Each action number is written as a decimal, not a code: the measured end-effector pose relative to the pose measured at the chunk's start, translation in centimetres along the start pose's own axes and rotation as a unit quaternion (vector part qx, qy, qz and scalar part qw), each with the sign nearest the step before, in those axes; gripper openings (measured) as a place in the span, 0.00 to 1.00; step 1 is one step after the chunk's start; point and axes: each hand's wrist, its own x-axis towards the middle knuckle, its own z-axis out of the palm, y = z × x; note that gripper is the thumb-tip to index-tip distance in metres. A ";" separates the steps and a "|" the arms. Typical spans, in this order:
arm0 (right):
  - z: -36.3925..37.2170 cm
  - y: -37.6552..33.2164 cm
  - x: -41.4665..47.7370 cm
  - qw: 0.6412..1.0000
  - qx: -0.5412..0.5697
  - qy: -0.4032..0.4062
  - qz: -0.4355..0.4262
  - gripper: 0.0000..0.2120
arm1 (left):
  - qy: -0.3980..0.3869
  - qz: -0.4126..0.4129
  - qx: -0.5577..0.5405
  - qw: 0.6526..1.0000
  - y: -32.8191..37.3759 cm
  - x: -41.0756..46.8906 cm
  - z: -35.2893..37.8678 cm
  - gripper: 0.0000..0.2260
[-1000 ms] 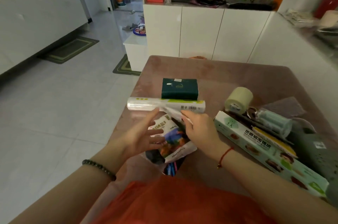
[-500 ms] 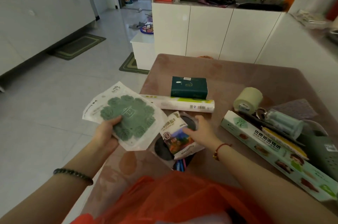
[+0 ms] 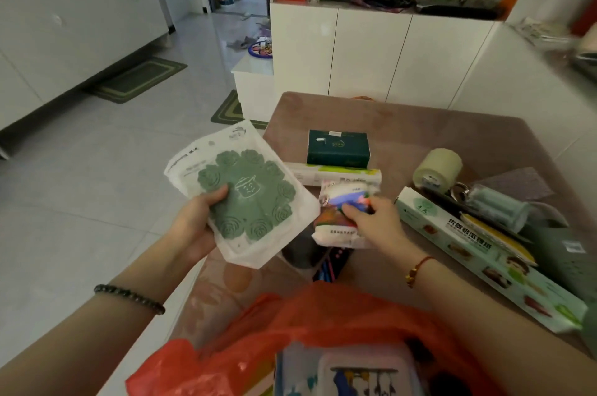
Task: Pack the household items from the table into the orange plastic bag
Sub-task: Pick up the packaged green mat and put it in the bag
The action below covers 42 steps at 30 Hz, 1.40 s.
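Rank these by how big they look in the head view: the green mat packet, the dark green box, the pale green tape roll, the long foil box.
1. Long foil box
2. Green mat packet, though held up nearer the camera, so its true rank is unsure
3. Dark green box
4. Pale green tape roll, fairly close to the box in apparent size

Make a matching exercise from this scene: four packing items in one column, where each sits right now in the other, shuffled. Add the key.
Items:
1. green flower-shaped silicone mat in its white packet
2. colourful printed pouch
3. dark green rectangular box
4. pale green tape roll

Places:
A. on the table, far middle
B. in the right hand
C. on the table, right side
D. in the left hand

Pairs: 1-D, 2-B, 3-A, 4-C
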 end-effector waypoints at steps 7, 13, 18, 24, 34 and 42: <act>-8.8 -9.0 -9.0 0.965 0.162 0.061 -0.195 0.09 | -0.151 -0.007 -0.004 0.989 1.1 -4.8 5.9 0.14; -8.6 -11.0 -15.8 0.968 -0.043 0.059 -0.240 0.18 | -0.351 -0.014 -0.004 0.936 0.8 -12.4 10.3 0.30; -6.8 -9.2 -19.6 0.990 0.046 0.013 -0.133 0.28 | -0.306 -0.050 -0.011 0.951 -2.1 -15.8 7.4 0.15; -6.0 -7.8 -23.7 0.962 0.251 -0.104 -0.029 0.39 | -0.311 0.061 0.103 0.943 -3.1 -20.9 5.1 0.16; -6.9 -4.1 -29.2 0.969 0.019 -0.007 -0.247 0.22 | -0.380 0.354 0.737 0.432 -8.8 -26.5 -9.3 0.30; 0.1 -1.0 -32.2 0.841 -0.251 0.080 -0.473 0.12 | -0.310 0.343 0.856 0.230 -13.0 -24.0 -14.5 0.26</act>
